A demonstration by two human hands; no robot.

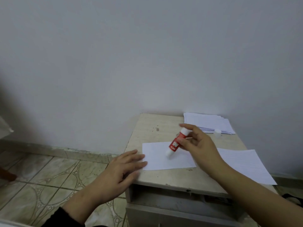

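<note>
From my remote seat, starting at the left: the left hand (124,167) lies flat, fingers straight and slightly spread. Its fingertips press the left edge of a white sheet of paper (155,159) on the worn top of a small cabinet (152,126).

Further right, a red-and-white glue stick (175,143) stands tilted over the middle of that sheet, its lower end on or just above the paper. The right hand (198,145) pinches its upper half between thumb and curled fingers, the forefinger reaching out over the top.

I judge the step to be spreading glue on the sheet. The next move calls for dragging the lower end across the paper with light pressure while the left hand pins the sheet.

At the far right a fanned stack of papers (211,122) lies against the wall, with a second sheet (242,163) nearer.

The stick's lower end is blurred, so I cannot tell whether glue is exposed, and its label is unreadable. A small white thing (218,131) beside the stack may be the cap. The right hand covers part of the sheet, and the cabinet's front is cut off at the bottom.
</note>
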